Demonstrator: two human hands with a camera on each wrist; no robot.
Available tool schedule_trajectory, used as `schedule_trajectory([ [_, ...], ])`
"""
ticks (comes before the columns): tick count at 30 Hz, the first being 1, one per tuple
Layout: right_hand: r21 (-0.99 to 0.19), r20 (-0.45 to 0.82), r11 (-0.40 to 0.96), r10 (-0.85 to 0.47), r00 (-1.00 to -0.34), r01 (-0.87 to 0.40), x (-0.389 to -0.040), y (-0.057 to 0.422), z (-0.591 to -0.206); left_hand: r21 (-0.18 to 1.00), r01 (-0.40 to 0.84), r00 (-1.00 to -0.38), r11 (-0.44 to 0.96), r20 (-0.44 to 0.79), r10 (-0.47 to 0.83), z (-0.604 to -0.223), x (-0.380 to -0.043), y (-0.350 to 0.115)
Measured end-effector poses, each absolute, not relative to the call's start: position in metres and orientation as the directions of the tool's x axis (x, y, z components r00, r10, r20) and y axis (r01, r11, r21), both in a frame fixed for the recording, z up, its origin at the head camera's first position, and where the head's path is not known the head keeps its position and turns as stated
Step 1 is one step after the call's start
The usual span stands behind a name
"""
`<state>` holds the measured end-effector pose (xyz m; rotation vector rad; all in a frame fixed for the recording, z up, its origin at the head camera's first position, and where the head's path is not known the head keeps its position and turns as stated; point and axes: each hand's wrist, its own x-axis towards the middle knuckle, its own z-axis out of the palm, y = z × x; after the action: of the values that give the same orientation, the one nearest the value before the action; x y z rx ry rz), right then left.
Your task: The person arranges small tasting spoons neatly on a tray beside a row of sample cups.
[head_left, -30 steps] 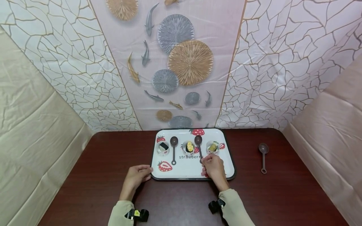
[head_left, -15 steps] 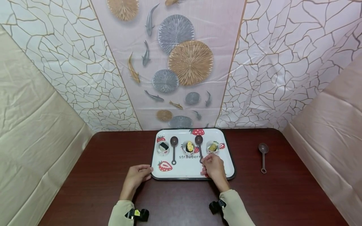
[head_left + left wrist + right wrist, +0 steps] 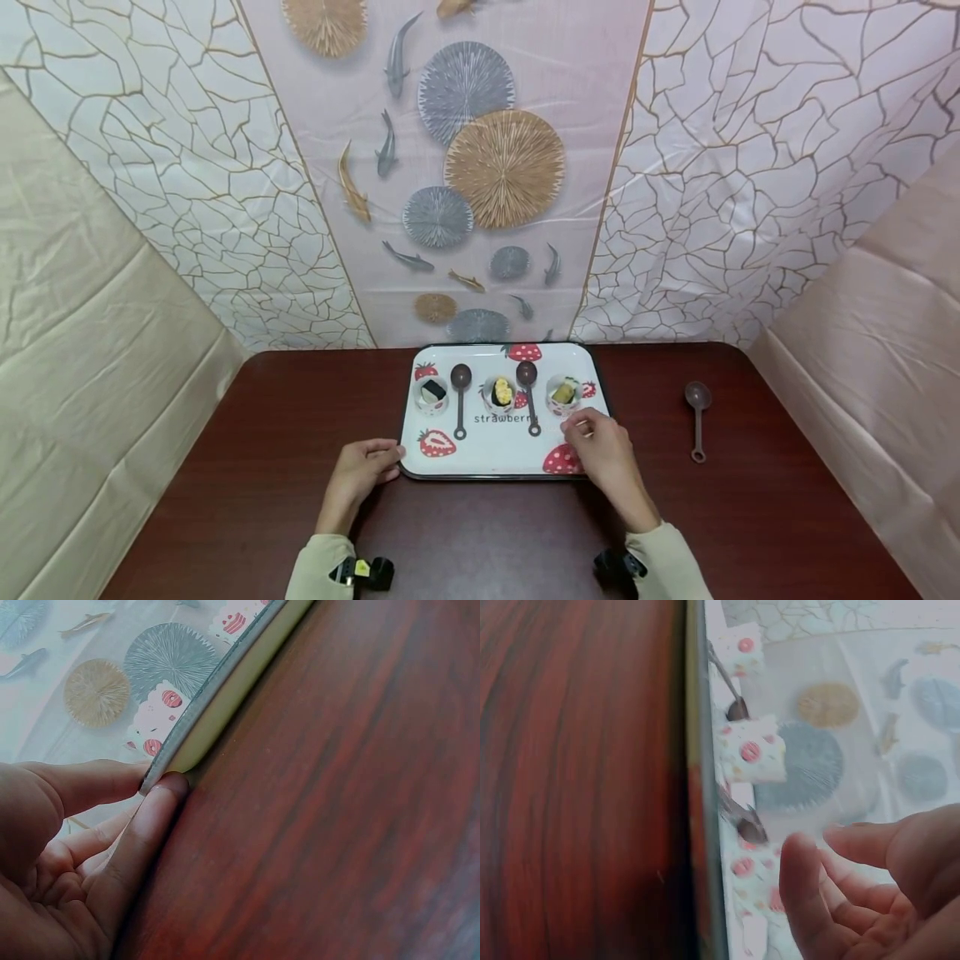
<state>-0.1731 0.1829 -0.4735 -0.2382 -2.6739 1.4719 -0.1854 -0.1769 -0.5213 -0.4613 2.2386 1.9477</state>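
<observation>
My left hand (image 3: 362, 473) pinches the left front corner of a white strawberry-print tray (image 3: 487, 458); in the left wrist view its rim (image 3: 202, 712) sits between thumb and finger. Over the tray's right front part is my right hand (image 3: 606, 450), holding nothing, with a gap between thumb and fingertips in the right wrist view. Left of it on the tray lies a brown spoon (image 3: 527, 375), handle toward me. A second brown spoon (image 3: 461, 377) lies parallel, farther left. Three patterned paper cups stand in a row: one with a rice ball (image 3: 432, 392), one with yellow-topped sushi (image 3: 502, 392), one with a yellow-green piece (image 3: 564, 392).
A third brown spoon (image 3: 698, 396) lies on the dark red-brown table (image 3: 480, 542), right of the tray. A patterned cloth backdrop (image 3: 480, 267) rises behind the table's far edge, with beige padded panels (image 3: 112, 375) at both sides.
My right hand has let go of the right-hand spoon on the tray and moved to the right. That spoon stays between the middle and right cups. My left hand has kept its place.
</observation>
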Motion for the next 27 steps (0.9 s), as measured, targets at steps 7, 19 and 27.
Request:
schedule_trajectory([
  [7, -0.795, 0.039, 0.602, 0.179, -0.983, 0.079, -0.154, 0.217, -0.459, 0.941, -0.320, -0.943, 0.114, -0.304, -0.138, -0.520, -0.185, -0.175],
  [19, -0.714, 0.048, 0.695, 0.166, -0.985, 0.083, -0.142, 0.270, -0.445, 0.942, -0.316, -0.944, 0.113, -0.301, -0.136, -0.520, -0.184, -0.176],
  [27, -0.654, 0.035, 0.742, 0.223, -0.974, 0.147, -0.143, 0.304, -0.443, 0.940, -0.321, -0.943, 0.121, -0.305, -0.134, -0.519, -0.183, -0.177],
])
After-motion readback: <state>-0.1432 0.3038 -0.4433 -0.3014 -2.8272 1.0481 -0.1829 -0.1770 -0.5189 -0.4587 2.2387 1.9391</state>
